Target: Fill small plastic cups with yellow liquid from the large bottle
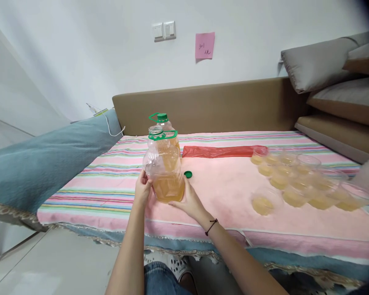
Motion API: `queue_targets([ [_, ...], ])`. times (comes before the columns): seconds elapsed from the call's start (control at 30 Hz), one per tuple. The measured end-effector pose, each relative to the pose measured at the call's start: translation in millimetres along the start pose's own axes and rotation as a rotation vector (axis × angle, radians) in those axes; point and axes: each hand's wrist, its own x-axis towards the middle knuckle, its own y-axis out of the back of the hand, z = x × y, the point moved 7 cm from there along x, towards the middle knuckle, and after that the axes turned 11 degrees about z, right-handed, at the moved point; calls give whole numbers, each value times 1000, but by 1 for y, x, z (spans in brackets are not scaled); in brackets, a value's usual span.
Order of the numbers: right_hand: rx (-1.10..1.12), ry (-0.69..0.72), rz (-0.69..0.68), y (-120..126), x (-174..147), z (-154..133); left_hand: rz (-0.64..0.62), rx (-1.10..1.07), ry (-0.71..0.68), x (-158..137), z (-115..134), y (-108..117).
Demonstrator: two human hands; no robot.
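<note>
Both hands are on a clear plastic jug (167, 186) of yellow liquid, filled to about its lower part. My left hand (143, 188) grips its left side, while my right hand (189, 200) is wrapped round the lower right side. The jug stands upright with an uncapped mouth and a green carrying ring at the neck. Directly behind it is a second jug (168, 123) with a green cap on, partly hidden. A loose green cap (188, 174) lies on the pink cloth, just right of the front jug.
Several clear plastic cups (295, 196) holding yellow liquid stand grouped at the right, with one cup (262, 205) a little apart at the near left. A folded red plastic bag (218, 152) lies behind. Cushions (341, 98) are stacked at far right; a blue-covered armrest (58, 143) is left.
</note>
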Motion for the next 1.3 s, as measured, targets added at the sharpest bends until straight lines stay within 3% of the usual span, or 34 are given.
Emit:
queue_targets([
  [0.13,-184,51,15,42,-20,-23,207,-40,-178,-4,38,15],
  [0.27,-436,345,43,107,-38,-79,524,-95,-324,-22,86,27],
  [0.33,-542,468,70,141,-43,-106,555,-116,-411,-34,110,15],
  [0.43,-665,534,137,195,-41,-130,582,-104,-563,-58,136,-14],
  [0.53,-700,463,222,249,-38,-128,488,-64,-600,-80,138,-59],
  [0.6,-616,300,291,283,-37,-109,311,-17,-500,-91,124,-97],
  [0.67,-482,102,341,309,-41,-80,41,66,-356,-102,101,-142],
  [0.77,-354,-90,360,321,-51,-40,-481,243,-89,-131,53,-207],
  [0.83,-305,-152,346,317,-57,-22,-647,346,46,-151,22,-231],
  [1.03,-171,-259,338,298,-63,-3,-610,377,193,-183,-29,-267],
  [1.3,-149,-274,350,296,-61,-7,-560,231,317,-188,-42,-290],
])
